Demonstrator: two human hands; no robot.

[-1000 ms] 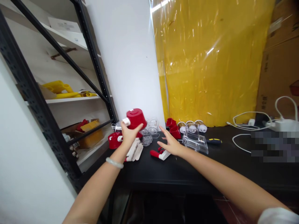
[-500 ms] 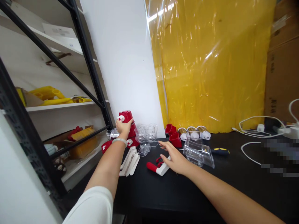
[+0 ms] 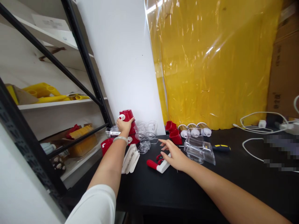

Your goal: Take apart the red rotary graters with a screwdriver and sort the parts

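Observation:
My left hand (image 3: 124, 126) is wrapped around a red plastic grater body (image 3: 127, 115) with a white round fitting, at the top of a red stack by the wall. Over the table's middle, my right hand (image 3: 174, 155) has its fingers apart and grips nothing. Just under it lies a crank handle (image 3: 153, 165) with a red grip and white arm, partly hidden by the hand. White plastic strips (image 3: 130, 159) lie near my left forearm. Clear plastic cups (image 3: 146, 130) stand right of the red stack.
Red hoppers (image 3: 175, 136), three grater drums (image 3: 193, 130) and a clear plastic chute (image 3: 201, 151) sit along the back right. A screwdriver (image 3: 221, 148) and white cables (image 3: 254, 123) lie farther right on the black table (image 3: 149, 193). A metal-framed shelf (image 3: 87, 53) rises at left.
The camera view has shifted slightly. My left hand keeps its hold on the red grater body, and my right hand stays over the crank handle with little movement.

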